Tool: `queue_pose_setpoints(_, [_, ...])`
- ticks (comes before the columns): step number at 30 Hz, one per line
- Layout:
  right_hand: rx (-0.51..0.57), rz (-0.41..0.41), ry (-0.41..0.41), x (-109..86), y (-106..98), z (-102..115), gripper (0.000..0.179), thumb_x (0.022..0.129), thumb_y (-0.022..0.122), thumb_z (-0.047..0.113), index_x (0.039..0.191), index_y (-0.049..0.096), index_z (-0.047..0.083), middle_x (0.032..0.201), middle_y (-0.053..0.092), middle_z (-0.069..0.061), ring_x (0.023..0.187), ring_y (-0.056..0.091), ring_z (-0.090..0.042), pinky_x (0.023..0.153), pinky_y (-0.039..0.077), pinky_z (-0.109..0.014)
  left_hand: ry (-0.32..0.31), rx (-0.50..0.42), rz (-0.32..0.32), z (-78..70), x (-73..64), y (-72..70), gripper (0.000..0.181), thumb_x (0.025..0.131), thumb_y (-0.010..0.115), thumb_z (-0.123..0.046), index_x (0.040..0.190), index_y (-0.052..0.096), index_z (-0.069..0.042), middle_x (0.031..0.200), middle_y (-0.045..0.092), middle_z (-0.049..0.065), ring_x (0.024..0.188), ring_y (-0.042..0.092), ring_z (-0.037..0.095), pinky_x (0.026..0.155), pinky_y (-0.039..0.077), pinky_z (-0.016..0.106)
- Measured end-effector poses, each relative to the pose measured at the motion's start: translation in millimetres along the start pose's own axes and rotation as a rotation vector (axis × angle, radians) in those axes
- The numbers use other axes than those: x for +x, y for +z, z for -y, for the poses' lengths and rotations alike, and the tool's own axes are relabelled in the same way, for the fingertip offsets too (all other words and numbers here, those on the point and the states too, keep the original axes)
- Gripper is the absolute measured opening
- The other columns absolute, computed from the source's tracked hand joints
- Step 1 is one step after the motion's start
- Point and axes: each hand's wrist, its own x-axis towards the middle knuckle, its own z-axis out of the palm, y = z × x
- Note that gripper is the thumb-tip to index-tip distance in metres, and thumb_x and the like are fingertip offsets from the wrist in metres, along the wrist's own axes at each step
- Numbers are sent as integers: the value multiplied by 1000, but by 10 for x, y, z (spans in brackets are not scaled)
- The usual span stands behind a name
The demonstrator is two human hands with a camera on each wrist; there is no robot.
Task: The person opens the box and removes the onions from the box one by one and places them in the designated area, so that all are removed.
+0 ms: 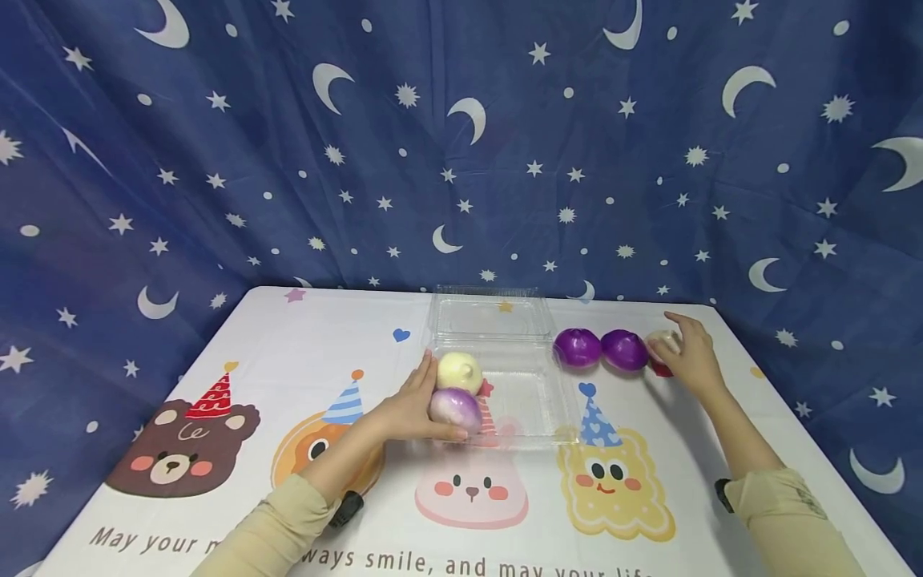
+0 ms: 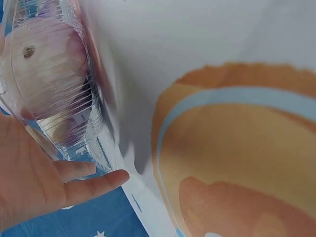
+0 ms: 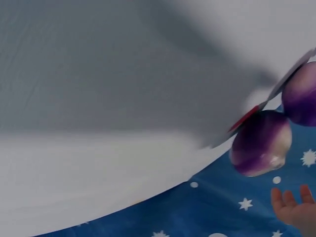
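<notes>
My left hand (image 1: 414,407) rests along the left side of a clear plastic clamshell box (image 1: 530,401), thumb at its front edge and fingers nearly straight beside its wall. Inside, at the left, sit a pale yellow onion (image 1: 458,372) and a white-and-purple onion (image 1: 456,410); the latter onion (image 2: 47,64) shows through the ribbed wall in the left wrist view. My right hand (image 1: 694,353) is spread at a whitish-and-purple onion (image 1: 662,343) on the far right. In the right wrist view, its fingers (image 3: 290,201) appear apart from that onion (image 3: 261,143).
Two deep purple onions, a left one (image 1: 577,348) and a right one (image 1: 624,351), lie between the box and my right hand. The box's transparent lid (image 1: 490,314) lies opened backward. A red patch (image 1: 660,369) shows under the far-right onion. Behind the printed white table (image 1: 346,320) hangs a blue curtain (image 1: 404,160).
</notes>
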Motion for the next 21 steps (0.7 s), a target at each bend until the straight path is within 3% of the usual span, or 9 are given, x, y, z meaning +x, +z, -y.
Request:
queue_pose_setpoints(5, [40, -11, -14, -37, 41, 174, 53, 86, 63, 10, 132, 43, -8, 133, 38, -38, 121, 33, -57, 98, 26, -70, -4, 1, 4, 5, 3, -2, 128, 67, 75, -60, 150, -2, -1, 158, -16, 10, 144, 6, 42, 107, 29, 62])
queue_pose_setpoints(11, [69, -49, -105, -76, 157, 383, 50, 85, 65, 7, 130, 47, -6, 131, 45, -33, 121, 39, -51, 99, 29, -65, -1, 4, 1, 10, 9, 5, 128, 67, 75, -60, 150, -2, -1, 158, -15, 12, 144, 6, 43, 106, 29, 62])
queue_pose_setpoints(17, [125, -70, -164, -117, 252, 572, 49, 84, 65, 1, 129, 46, -8, 128, 47, -32, 113, 44, -47, 93, 39, -61, 5, 3, 1, 7, 7, 5, 127, 68, 75, -59, 150, -2, 0, 158, -14, 13, 143, 7, 44, 106, 29, 63])
queue_pose_setpoints(21, [160, -73, -198, -138, 329, 696, 48, 84, 65, 1, 128, 48, -8, 126, 50, -30, 113, 46, -44, 97, 37, -57, 5, -3, 0, -7, -4, -1, 127, 69, 75, -58, 150, -2, 1, 158, -14, 13, 143, 7, 44, 106, 29, 63])
